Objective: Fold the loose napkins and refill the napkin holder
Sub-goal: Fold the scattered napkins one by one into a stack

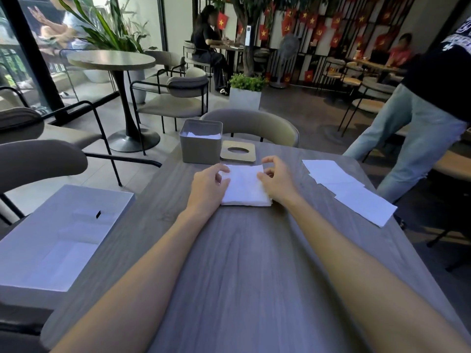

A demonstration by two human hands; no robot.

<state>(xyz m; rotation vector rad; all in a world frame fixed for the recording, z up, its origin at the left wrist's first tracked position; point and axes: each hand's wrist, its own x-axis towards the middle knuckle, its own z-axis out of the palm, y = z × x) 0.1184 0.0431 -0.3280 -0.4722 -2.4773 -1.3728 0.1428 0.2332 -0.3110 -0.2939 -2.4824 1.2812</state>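
A small stack of folded white napkins (246, 186) lies on the grey wooden table (237, 263) in front of me. My left hand (207, 183) touches the stack's left edge with curled fingers. My right hand (276, 178) rests at its right edge, thumb on the top napkin and fingers arched above it. Behind the stack stands the grey square napkin holder (200, 146), open on top, with white napkins inside. Its wooden lid (238, 151) with a round hole lies flat beside it on the right. Several loose unfolded napkins (349, 191) are spread at the right.
A white box (51, 240) sits off the table's left edge. Grey chairs stand at the far side (254, 123) and at the left (38, 161). A person in jeans (413, 133) stands close to the table's right corner. More tables, seated people and plants fill the background.
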